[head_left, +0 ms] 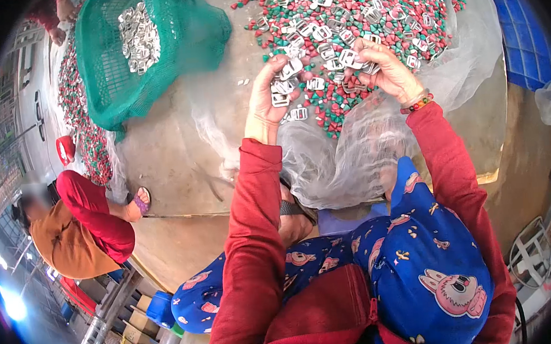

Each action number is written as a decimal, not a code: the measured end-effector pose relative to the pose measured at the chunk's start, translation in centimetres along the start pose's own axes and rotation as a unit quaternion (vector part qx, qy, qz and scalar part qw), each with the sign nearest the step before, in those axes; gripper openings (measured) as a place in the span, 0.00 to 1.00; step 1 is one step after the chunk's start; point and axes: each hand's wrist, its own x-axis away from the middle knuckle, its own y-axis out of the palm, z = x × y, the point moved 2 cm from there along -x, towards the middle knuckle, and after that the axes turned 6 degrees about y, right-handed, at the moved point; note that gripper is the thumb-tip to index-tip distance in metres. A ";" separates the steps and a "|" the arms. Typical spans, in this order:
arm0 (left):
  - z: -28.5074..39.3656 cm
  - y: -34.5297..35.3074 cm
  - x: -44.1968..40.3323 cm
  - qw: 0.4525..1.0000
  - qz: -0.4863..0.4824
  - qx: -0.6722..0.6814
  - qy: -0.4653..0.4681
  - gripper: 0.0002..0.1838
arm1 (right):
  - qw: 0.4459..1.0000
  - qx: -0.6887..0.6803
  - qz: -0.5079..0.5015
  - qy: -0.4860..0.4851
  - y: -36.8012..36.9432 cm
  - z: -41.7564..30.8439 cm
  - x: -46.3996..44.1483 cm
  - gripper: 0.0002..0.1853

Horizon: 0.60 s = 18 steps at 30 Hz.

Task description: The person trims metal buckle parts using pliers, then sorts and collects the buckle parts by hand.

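Observation:
Several silver metal buckles are held in my left hand (270, 95), its fingers curled round them at the near left edge of the heap. My right hand (389, 73) pinches more of these buckles (349, 58) between thumb and fingers, above the heap. Below and beyond both hands spreads a pile of small red and green pieces (335, 111), with loose buckles (322, 33) scattered over it. A sheer white net (326, 162) lies under the near side of the pile, close to my wrists.
A green mesh basket (105, 72) with buckles in it stands at the upper left. Another person (79, 237) sits at the left beside a second red and green pile (91, 146). A blue crate (521, 27) is at the upper right.

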 end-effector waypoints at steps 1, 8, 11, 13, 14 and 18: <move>-0.2 -0.3 0.0 0.998 -0.036 0.049 -0.012 0.15 | 0.999 -0.019 -0.028 0.000 0.7 -0.3 0.3 0.08; -0.5 2.1 1.3 0.994 -0.047 0.094 0.039 0.20 | 0.979 0.144 -0.085 -0.120 8.2 -7.5 1.5 0.25; -0.2 3.2 0.2 0.988 -0.040 0.132 0.066 0.15 | 0.985 -0.037 -0.120 -0.119 8.4 -8.5 1.4 0.22; 0.2 4.0 -0.9 0.993 -0.016 0.073 0.091 0.09 | 0.963 -0.117 -0.220 -0.099 8.5 -9.4 1.8 0.13; 0.3 4.4 -2.6 0.994 -0.003 -0.055 0.097 0.08 | 0.947 -0.160 -0.263 -0.088 8.1 -9.5 1.9 0.10; -0.5 3.9 -6.2 0.950 0.022 -0.303 0.067 0.17 | 0.988 0.124 -0.022 -0.085 2.5 -6.5 2.7 0.09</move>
